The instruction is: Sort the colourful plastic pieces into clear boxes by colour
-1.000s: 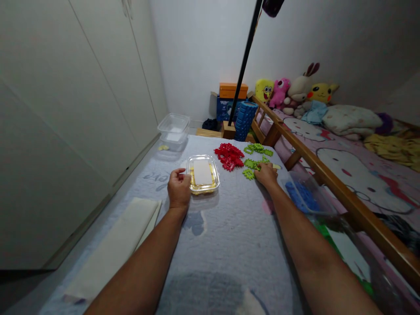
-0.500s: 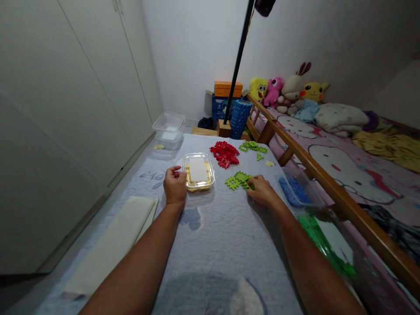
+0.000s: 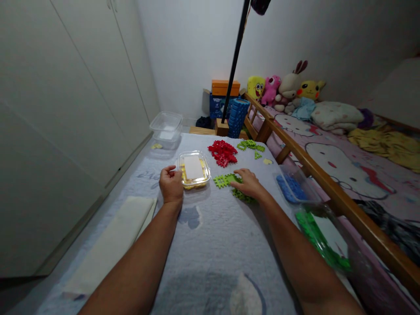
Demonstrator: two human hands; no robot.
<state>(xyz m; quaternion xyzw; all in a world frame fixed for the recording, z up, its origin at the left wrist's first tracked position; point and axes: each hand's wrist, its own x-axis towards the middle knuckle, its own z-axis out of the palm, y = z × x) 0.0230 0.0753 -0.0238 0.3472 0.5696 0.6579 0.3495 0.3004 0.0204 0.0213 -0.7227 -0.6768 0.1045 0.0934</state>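
Note:
My right hand [image 3: 250, 183] reaches over a cluster of lime-green interlocking pieces [image 3: 223, 180], thumb and index finger apart at the edge of a solid square one. More lime-green pieces [image 3: 242, 195] lie partly hidden under its palm. Beside the left edge of a lidded clear plastic box [image 3: 194, 169] rests my left hand [image 3: 171, 186], loosely curled with a gap between thumb and index finger, nothing visible in it. That box contains yellow pieces and a white card. A heap of red interlocking pieces [image 3: 223, 153] lies beyond, between the hands.
Another lime-green group [image 3: 251, 145] lies at the table's far right. An open clear container [image 3: 166, 127] stands far left. On the right edge are a box of blue pieces [image 3: 293, 186] and a bag of green pieces [image 3: 321, 238]. A wooden bed rail [image 3: 328, 175] borders the table.
My right hand has moved left and its fingers have spread. The lime-green pieces under it have shifted left. My left hand stays beside the yellow box, and the whole view has shifted slightly.

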